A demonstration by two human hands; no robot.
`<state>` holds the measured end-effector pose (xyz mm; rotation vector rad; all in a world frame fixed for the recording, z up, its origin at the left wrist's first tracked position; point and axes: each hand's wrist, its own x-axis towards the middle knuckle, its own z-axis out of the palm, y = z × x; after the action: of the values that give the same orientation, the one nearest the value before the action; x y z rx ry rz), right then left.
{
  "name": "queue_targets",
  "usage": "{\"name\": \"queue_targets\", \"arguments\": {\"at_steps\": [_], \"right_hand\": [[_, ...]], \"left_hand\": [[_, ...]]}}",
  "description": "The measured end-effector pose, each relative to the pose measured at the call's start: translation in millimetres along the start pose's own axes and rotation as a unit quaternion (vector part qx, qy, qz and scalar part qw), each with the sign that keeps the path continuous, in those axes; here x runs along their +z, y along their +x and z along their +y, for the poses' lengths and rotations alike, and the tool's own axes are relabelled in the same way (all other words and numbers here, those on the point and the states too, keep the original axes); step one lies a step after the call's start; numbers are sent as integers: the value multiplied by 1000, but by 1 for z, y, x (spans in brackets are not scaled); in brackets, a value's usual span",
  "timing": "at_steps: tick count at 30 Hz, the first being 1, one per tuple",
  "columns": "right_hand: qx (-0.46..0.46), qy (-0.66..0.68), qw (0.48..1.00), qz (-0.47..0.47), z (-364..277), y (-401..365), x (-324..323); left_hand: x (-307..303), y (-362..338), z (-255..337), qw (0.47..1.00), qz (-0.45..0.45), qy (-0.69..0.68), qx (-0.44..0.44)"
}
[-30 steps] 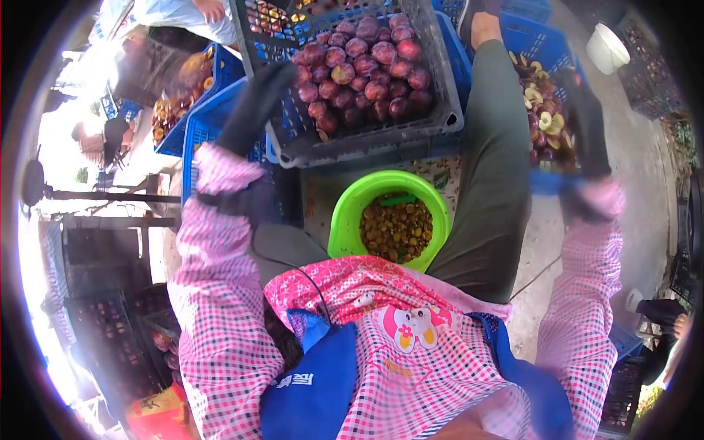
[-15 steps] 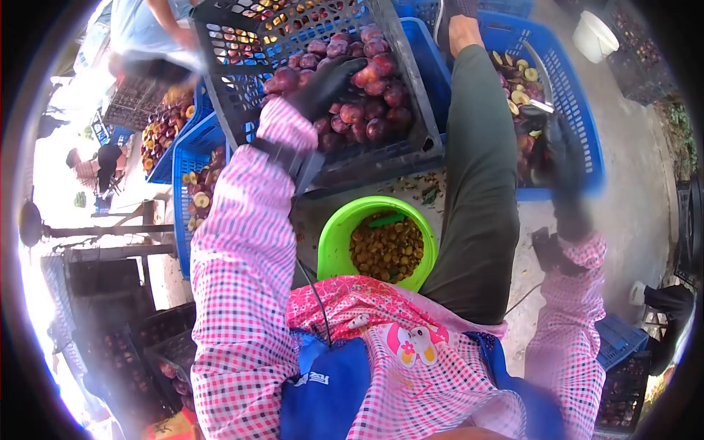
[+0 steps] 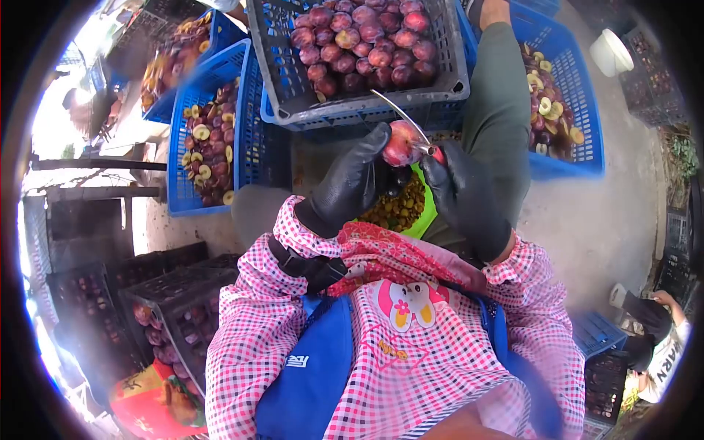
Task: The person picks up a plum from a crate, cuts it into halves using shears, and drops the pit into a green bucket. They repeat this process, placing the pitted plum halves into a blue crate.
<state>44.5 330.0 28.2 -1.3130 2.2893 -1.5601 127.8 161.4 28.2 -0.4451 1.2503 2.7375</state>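
In my black-gloved left hand (image 3: 357, 176) is a whole reddish plum (image 3: 401, 144), gripped at its left side. My right hand (image 3: 467, 189), gloved too, is closed round the red handle of a curved knife (image 3: 402, 111). Its thin blade arcs up and left past the plum, and the handle end meets the fruit's right side. Below both hands stands a lime-green bucket (image 3: 428, 209) partly filled with small brownish pits or scraps, much of it hidden by the gloves. Just beyond them, a black crate (image 3: 357, 108) of whole plums (image 3: 370, 50) rests on a blue crate.
A blue crate (image 3: 587, 155) of cut plums stands at the right, beyond my leg. Another blue crate (image 3: 204, 211) of halves is at the left. Black crates (image 3: 172, 293) of plums stand lower left. A white bucket (image 3: 611, 53) is far right; a person (image 3: 664, 345) sits lower right.
My left hand has come back from the black crate with a plum. My right hand has brought the curved knife from over the right blue crate to the plum, above the green bucket.
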Motion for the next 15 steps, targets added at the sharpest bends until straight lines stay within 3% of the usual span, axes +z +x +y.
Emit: {"name": "queue_targets", "arguments": {"at_steps": [5, 9, 11, 13, 14, 15], "right_hand": [[-15, -84, 996, 0, -2, -9, 12], [17, -60, 998, -27, -1, -10, 13], [5, -67, 997, -23, 6, -12, 17], [-8, -76, 997, -18, 18, -12, 20], [116, 70, 987, -87, 26, -12, 19], [237, 214, 935, -152, 30, -12, 16]], "left_hand": [[-11, -6, -15, 983, -43, 131, 124], [-8, -11, -11, 976, -1, 188, 114], [-12, -9, -9, 937, 0, 321, 136], [-24, 0, -10, 942, -16, 312, 121], [-28, 2, -12, 946, -31, 302, 109], [-28, 2, -16, 947, -28, 303, 106]]}}
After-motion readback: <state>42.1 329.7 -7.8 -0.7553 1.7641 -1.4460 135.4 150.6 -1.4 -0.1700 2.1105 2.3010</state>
